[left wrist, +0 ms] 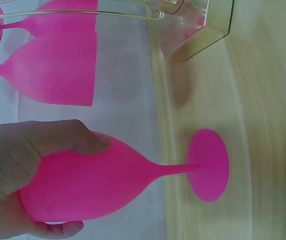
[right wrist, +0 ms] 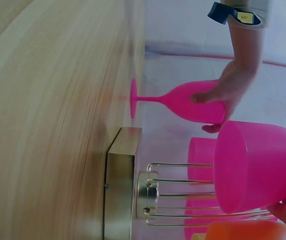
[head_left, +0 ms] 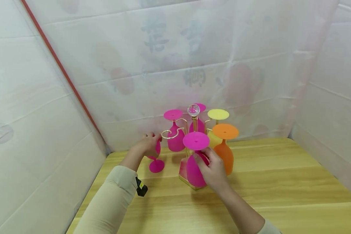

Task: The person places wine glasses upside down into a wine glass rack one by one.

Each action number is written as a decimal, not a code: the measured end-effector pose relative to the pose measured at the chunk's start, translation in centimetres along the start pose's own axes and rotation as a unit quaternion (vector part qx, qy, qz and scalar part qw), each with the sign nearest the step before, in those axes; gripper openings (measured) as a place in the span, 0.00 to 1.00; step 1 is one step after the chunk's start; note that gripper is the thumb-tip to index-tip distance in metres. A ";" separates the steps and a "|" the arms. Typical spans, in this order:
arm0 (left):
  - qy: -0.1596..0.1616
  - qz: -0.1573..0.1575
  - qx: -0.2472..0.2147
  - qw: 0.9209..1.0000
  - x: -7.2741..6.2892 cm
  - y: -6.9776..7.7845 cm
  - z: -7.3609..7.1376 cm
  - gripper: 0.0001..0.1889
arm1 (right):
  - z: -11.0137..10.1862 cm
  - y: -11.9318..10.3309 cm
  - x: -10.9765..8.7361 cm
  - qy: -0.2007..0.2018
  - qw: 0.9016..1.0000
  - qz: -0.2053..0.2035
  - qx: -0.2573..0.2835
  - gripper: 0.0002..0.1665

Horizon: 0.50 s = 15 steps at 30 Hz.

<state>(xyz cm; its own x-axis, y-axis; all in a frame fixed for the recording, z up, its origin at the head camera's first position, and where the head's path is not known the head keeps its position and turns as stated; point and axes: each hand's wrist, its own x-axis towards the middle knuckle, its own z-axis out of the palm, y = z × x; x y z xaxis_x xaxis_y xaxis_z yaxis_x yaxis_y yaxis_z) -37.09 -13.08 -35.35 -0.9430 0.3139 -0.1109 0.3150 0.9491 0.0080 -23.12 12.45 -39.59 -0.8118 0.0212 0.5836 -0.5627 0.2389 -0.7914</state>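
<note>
My left hand (head_left: 147,145) grips the bowl of a pink wine goblet (left wrist: 93,180) from above, left of the gold rack (head_left: 183,177). That goblet is upright, its round foot right at the tabletop; in the left wrist view the thumb lies along the bowl. At the front of the rack, my right hand (head_left: 214,167) holds a second pink goblet (head_left: 195,172), which is upside down with its foot on top. The thumb and fingers are around the upper bowl near the stem. Its rim faces down over the rack's base in the right wrist view.
Other goblets hang upside down on the rack: an orange one (head_left: 224,156), a yellow one (head_left: 218,114) and two pink ones behind. A curled wire loop (head_left: 169,134) juts out left; a crystal knob (head_left: 193,110) tops the rack. A white sheet backs the wooden table (head_left: 280,182).
</note>
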 end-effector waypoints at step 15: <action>0.070 -0.011 -0.007 0.997 -1.0 0.2 1.0 0.36 | -0.1 0.1 0.5 -0.002 1.000 0.009 -0.002 0.13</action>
<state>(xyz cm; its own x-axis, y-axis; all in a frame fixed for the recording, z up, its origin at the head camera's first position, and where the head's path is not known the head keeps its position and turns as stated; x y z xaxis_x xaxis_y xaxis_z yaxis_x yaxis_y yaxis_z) -35.98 -13.28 -36.24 -0.9559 0.2922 0.0287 0.2929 0.9559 0.0206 -23.56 12.62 -39.37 -0.8227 0.0218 0.5680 -0.5469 0.2422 -0.8014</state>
